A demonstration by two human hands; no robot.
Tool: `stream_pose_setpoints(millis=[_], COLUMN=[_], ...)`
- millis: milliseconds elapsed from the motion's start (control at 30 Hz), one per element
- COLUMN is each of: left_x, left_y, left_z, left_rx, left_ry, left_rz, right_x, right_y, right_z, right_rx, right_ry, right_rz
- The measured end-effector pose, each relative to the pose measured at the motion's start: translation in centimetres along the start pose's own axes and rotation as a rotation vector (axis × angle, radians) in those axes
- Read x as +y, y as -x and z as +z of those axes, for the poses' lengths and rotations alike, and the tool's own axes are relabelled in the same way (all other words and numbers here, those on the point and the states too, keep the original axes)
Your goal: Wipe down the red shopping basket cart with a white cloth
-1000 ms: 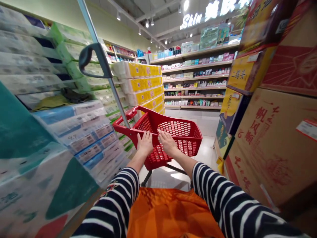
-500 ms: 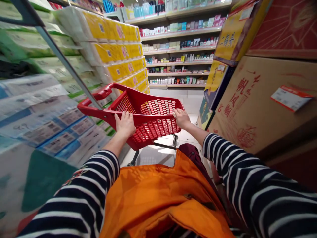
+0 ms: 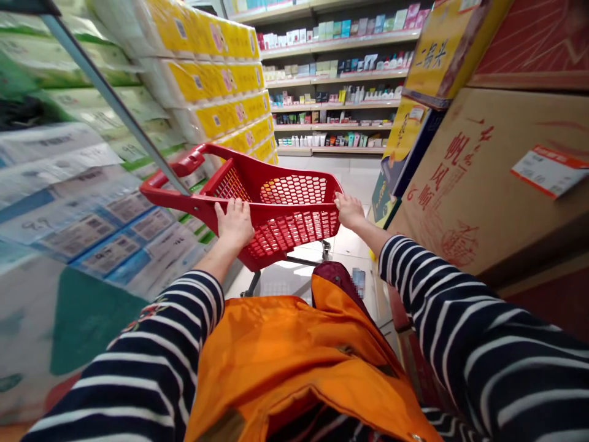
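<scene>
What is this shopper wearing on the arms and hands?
Both arms wear long sleeves with navy and white horizontal stripes, ending at the wrists. The left sleeve shows a small colourful patch near the elbow. The left hand and right hand are bare: no gloves, and no rings or watch visible.

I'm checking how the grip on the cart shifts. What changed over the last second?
The right hand slid from mid-rim, beside the left hand, out to the red basket cart's right corner. The left hand stayed on the near rim; the cart remains empty.
</scene>
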State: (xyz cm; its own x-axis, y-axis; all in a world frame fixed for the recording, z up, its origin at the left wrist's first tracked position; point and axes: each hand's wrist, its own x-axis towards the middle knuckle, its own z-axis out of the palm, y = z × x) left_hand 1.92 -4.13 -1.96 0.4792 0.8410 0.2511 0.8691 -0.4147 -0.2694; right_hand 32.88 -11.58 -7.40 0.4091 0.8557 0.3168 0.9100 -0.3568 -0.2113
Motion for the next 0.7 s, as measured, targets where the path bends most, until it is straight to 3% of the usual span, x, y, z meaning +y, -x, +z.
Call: stream_pose_setpoints(millis=[233, 300, 400, 533, 600, 700], left_x=[0.6, 0.6, 0.9, 2.2, 3.0, 3.4], left_y=[0.8, 1.0, 1.3, 1.5, 1.5, 1.6], left_z=[-0.4, -0.4, -0.4, -0.9, -1.3, -1.8], left_rx=[0.007, 0.011, 0.028, 0.020, 0.021, 0.042], left_ry=[-0.016, -0.010, 0.013, 0.059, 0.071, 0.075], left_rz=[-0.008, 0.001, 0.017, 0.017, 0.014, 0.044], right_x=[-8.3, -9.5, -8.6, -7.0, -7.8, -10.3], right_y=[0.3, 0.6, 0.7, 0.4, 0.4, 0.8], right_z=[1.6, 2.1, 2.4, 2.3, 2.4, 2.9], right_rx=[0.092, 0.102, 0.115, 0.158, 0.155, 0.147], right_ry=[-0.063, -0.076, -0.082, -0.065, -0.071, -0.108], right_rz=[-0.372, -0.449, -0.447, -0.251, -0.243, -0.350])
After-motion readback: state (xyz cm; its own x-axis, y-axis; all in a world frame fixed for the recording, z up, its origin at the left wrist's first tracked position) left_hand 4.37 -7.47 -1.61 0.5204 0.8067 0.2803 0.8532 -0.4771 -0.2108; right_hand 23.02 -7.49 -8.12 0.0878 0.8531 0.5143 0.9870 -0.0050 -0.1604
